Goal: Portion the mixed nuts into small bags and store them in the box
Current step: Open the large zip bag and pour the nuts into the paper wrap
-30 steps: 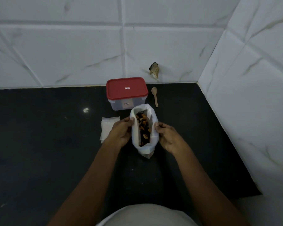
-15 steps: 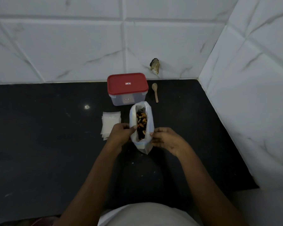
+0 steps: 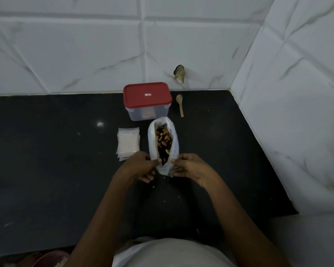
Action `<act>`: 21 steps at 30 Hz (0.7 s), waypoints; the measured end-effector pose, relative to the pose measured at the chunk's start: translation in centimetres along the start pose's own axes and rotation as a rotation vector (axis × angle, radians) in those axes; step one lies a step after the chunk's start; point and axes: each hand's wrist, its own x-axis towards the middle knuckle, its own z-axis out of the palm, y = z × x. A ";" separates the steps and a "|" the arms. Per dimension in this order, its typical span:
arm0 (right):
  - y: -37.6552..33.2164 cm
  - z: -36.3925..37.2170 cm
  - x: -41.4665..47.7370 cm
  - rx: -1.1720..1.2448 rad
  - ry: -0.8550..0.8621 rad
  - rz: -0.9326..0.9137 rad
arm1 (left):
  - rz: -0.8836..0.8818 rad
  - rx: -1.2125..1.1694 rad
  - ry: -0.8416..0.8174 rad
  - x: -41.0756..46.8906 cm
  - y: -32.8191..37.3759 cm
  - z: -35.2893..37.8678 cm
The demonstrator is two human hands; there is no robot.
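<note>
A white plastic bag [image 3: 175,145] stands open on the black counter, and mixed nuts [image 3: 163,142] show through its mouth. My left hand [image 3: 140,166] pinches the near left rim of the bag. My right hand [image 3: 189,166] pinches the near right rim. A stack of small clear bags [image 3: 128,142] lies flat just left of the big bag. Behind it stands a clear box with a red lid [image 3: 147,95], lid on. A small wooden spoon [image 3: 180,105] lies to the right of the box.
The black counter [image 3: 56,160] ends at white marble-patterned tile walls behind [image 3: 104,54] and on the right [image 3: 287,112]. A small chipped hole [image 3: 179,73] marks the back wall above the spoon. Light crumbs dot the counter near my arms.
Both hands slid from the bag's sides down to its near rim. The camera view shifted slightly, so the box and bag sit a little higher.
</note>
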 end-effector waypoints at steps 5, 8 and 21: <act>0.4 0.3 0.2 0.386 0.002 -0.011 | 0.020 -0.497 0.053 0.2 -0.6 1.2; 0.8 0.3 0.5 0.741 -0.005 0.012 | -0.040 -1.091 0.068 1.2 -1.4 2.3; 1.5 0.8 1.3 0.558 0.009 0.080 | -0.031 -1.177 0.059 1.6 0.3 4.6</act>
